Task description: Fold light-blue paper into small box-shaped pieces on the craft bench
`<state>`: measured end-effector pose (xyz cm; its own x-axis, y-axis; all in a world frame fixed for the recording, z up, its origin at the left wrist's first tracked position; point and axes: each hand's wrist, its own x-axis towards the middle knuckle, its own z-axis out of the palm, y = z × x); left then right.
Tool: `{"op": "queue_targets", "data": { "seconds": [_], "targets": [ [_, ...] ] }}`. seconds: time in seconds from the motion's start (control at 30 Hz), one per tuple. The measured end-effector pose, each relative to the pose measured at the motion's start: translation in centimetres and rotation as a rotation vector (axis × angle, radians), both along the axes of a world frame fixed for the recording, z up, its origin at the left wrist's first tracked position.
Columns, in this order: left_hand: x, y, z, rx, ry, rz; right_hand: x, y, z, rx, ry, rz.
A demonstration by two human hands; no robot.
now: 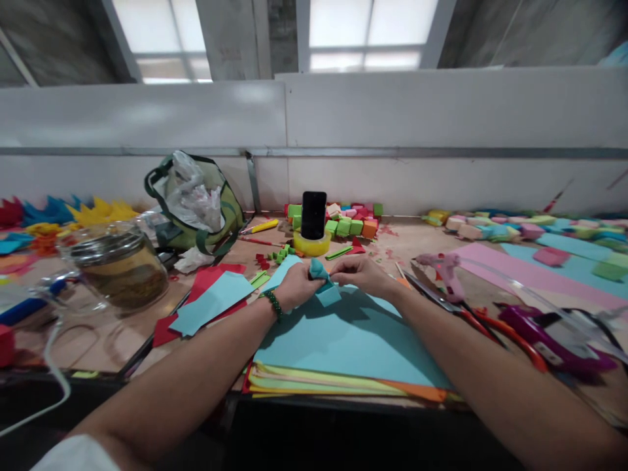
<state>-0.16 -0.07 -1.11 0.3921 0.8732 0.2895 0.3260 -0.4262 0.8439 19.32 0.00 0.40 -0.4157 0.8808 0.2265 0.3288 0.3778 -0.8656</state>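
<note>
Both hands meet over the middle of the table on a small folded light-blue paper piece [324, 286]. My left hand [297, 285], with a green bead bracelet at the wrist, pinches its left side. My right hand [362, 276] pinches its right side with closed fingers. Under the hands lies a large light-blue sheet [353, 340] on top of a stack of yellow, green and orange sheets [314, 383].
A black phone [314, 214] stands in a yellow tape roll, coloured paper cubes [350, 226] behind it. A glass jar [120, 268] and green bag [196, 203] sit left. Scissors [456, 307], a pink glue gun [446, 268] and a purple tool [549, 337] lie right.
</note>
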Motion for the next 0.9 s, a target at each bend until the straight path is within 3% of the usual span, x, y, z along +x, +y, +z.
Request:
{"op": "queue_targets", "data": {
  "seconds": [0.17, 0.47, 0.9],
  "targets": [
    [-0.17, 0.2, 0.1, -0.017, -0.1, 0.008, 0.36, -0.04, 0.08, -0.067, 0.025, -0.065],
    [-0.23, 0.3, 0.24, -0.053, -0.192, 0.037, -0.17, -0.04, -0.28, -0.088, 0.064, 0.057],
    [-0.08, -0.08, 0.45, 0.053, -0.125, 0.043, -0.58, -0.86, 0.39, -0.022, 0.049, -0.008]
  ]
}}
